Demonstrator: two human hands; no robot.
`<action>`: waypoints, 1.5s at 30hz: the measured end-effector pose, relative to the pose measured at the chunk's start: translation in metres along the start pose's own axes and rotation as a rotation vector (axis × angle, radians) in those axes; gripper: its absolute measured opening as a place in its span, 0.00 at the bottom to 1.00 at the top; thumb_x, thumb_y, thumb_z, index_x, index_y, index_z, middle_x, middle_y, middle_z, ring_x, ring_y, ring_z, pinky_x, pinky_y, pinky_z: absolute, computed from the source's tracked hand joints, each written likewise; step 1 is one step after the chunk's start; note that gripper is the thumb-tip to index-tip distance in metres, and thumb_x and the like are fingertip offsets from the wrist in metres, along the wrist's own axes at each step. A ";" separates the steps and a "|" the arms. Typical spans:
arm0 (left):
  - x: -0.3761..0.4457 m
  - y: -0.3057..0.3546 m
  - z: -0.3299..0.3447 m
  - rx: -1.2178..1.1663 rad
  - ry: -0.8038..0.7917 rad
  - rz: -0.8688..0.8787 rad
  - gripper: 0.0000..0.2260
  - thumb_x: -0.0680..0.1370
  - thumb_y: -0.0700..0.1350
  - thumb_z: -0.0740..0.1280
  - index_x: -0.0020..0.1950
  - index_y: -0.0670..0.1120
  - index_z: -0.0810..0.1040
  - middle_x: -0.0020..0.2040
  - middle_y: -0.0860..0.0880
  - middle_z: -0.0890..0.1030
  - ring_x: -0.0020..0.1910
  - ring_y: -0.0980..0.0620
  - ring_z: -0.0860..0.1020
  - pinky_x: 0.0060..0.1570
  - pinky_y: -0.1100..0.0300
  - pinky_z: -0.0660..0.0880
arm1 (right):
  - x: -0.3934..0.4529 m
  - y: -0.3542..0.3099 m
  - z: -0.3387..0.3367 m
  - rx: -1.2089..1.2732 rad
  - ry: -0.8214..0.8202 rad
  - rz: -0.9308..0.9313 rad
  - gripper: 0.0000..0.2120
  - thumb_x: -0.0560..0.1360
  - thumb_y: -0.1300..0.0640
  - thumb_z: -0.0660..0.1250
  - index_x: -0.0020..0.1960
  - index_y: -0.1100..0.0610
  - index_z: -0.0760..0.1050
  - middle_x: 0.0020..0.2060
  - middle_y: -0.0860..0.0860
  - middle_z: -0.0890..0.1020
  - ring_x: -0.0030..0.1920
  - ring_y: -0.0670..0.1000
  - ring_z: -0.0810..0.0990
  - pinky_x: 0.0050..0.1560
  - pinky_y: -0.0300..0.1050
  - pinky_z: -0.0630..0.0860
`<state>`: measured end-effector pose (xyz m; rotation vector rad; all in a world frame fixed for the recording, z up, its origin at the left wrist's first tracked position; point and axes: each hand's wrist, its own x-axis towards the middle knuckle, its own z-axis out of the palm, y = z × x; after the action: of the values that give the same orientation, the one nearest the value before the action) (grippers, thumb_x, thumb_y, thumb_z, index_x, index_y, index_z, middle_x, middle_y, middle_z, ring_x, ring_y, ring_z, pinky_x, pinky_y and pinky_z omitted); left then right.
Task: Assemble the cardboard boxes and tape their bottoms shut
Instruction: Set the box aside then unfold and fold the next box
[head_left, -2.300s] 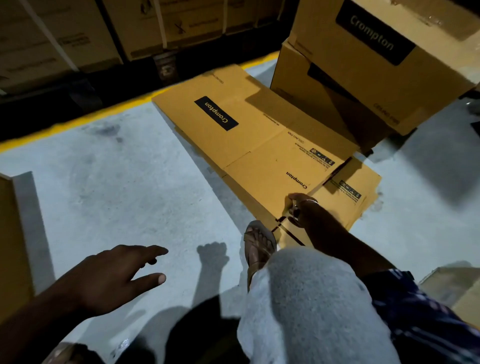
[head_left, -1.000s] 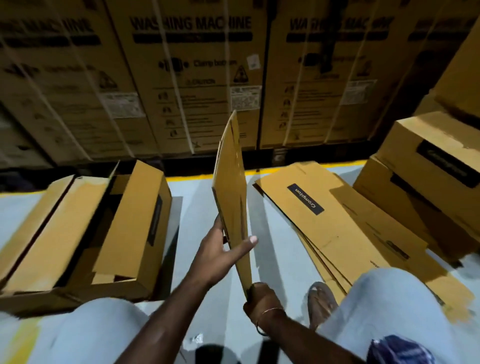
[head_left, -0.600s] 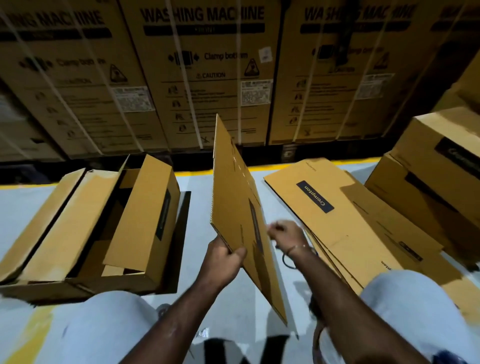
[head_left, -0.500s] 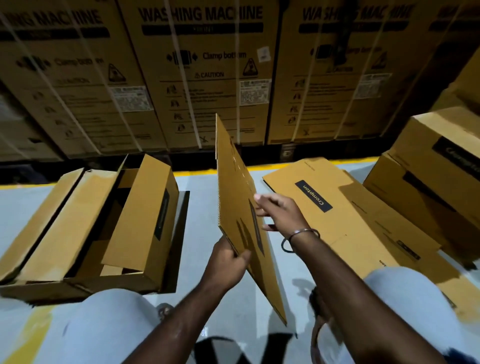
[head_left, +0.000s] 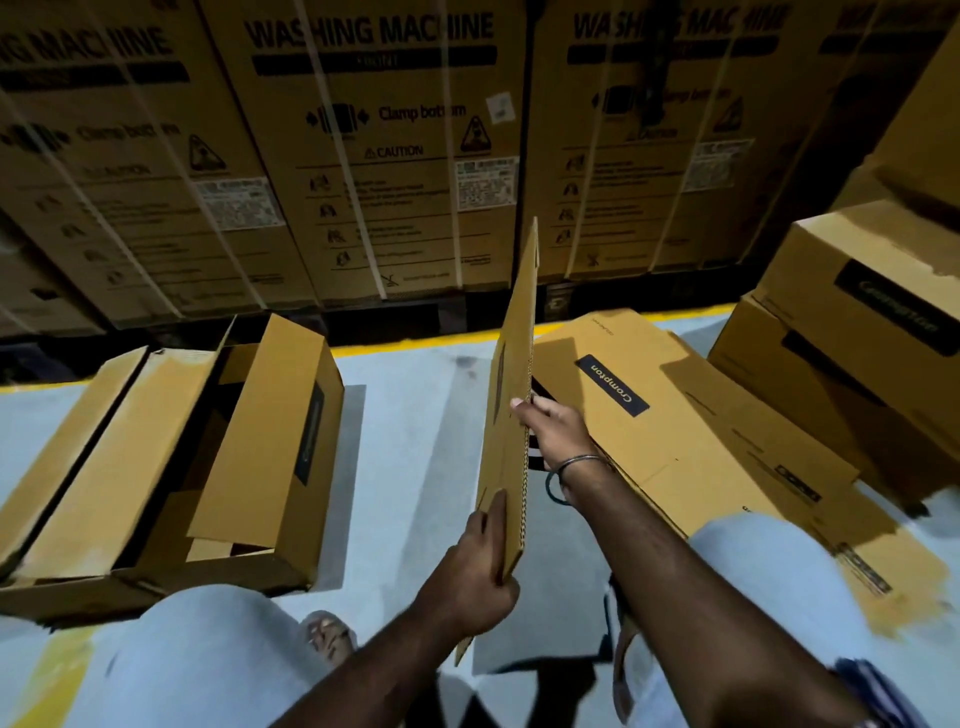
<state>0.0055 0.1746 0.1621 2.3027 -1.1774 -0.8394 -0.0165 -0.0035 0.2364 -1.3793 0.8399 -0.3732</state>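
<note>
1. I have one flat box (head_left: 511, 395) standing on edge in front of me, between my knees, its near corner low by the floor (head_left: 415, 447). It is not opened out yet; the two layers are only starting to part along the edge facing me.
2. My left hand (head_left: 475, 577) grips the flat box low down, thumb up its near face and fingers curled round the bottom edge.
3. My right hand (head_left: 553, 431) sits higher on the same edge, fingers hooked into the gap between the layers, as I judge it, ready to pull the walls apart. A bangle (head_left: 571, 470) hangs at that wrist.
4. Done so far, as far as I can see: one open box (head_left: 171, 457) lies on its side on the floor at my left, squared up, flaps loose. I cannot tell whether its bottom is taped.
5. At my right two more made boxes (head_left: 857, 332) are stacked. Whether their bottoms are taped is hidden from me.
6. Left to do: a stack of flats (head_left: 691, 431) lies on the floor just right of the one I hold, all untouched.
7. For this box: open it square, fold the bottom flaps, tape them. I see no tape anywhere in view.
8. My judgement: early-to-middle, with several boxes still ahead.
</note>
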 end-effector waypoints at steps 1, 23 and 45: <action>0.004 -0.005 0.003 0.000 -0.052 -0.004 0.51 0.71 0.55 0.69 0.84 0.58 0.36 0.75 0.45 0.65 0.64 0.40 0.76 0.59 0.48 0.78 | 0.002 0.003 0.000 -0.018 0.012 -0.016 0.14 0.82 0.56 0.68 0.62 0.64 0.80 0.58 0.58 0.84 0.61 0.57 0.81 0.46 0.37 0.74; 0.076 -0.005 -0.056 -0.755 0.264 -0.228 0.23 0.76 0.68 0.64 0.62 0.55 0.79 0.59 0.53 0.83 0.60 0.52 0.80 0.67 0.44 0.76 | 0.000 0.064 0.003 0.080 -0.156 0.143 0.24 0.80 0.54 0.71 0.74 0.52 0.73 0.66 0.50 0.80 0.63 0.46 0.80 0.40 0.35 0.80; 0.086 -0.005 -0.078 -0.165 0.431 -0.222 0.31 0.77 0.53 0.69 0.79 0.53 0.65 0.49 0.49 0.84 0.47 0.47 0.83 0.49 0.48 0.83 | 0.013 0.047 -0.007 -0.772 0.136 -0.079 0.36 0.68 0.43 0.62 0.76 0.45 0.66 0.46 0.52 0.83 0.44 0.57 0.82 0.44 0.51 0.82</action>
<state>0.1002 0.1136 0.1882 2.3425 -0.6531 -0.4530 -0.0244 -0.0083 0.1879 -2.1216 1.1040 -0.2042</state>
